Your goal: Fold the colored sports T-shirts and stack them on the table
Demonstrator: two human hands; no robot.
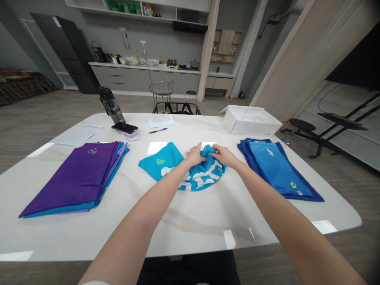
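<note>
A turquoise cloth garment [164,160] with white patches and a small green logo lies bunched at the middle of the white table. My left hand [195,155] is closed on its upper edge, near the centre. Just to the right, my right hand [223,155] pinches the same garment's upper right edge. Between the two hands the fabric is gathered and raised, while its left part lies flat. To the left rests a stack of folded garments with a purple one [80,174] on top. Folded blue garments [274,166] form another stack on the right.
Behind the garment are a pen [158,130], a printed sheet [161,121] and an open white box [252,120]. A phone [124,127] and a clear bottle [112,106] stand back left, near more paper [77,134]. A chair [177,107] is beyond the table [190,229].
</note>
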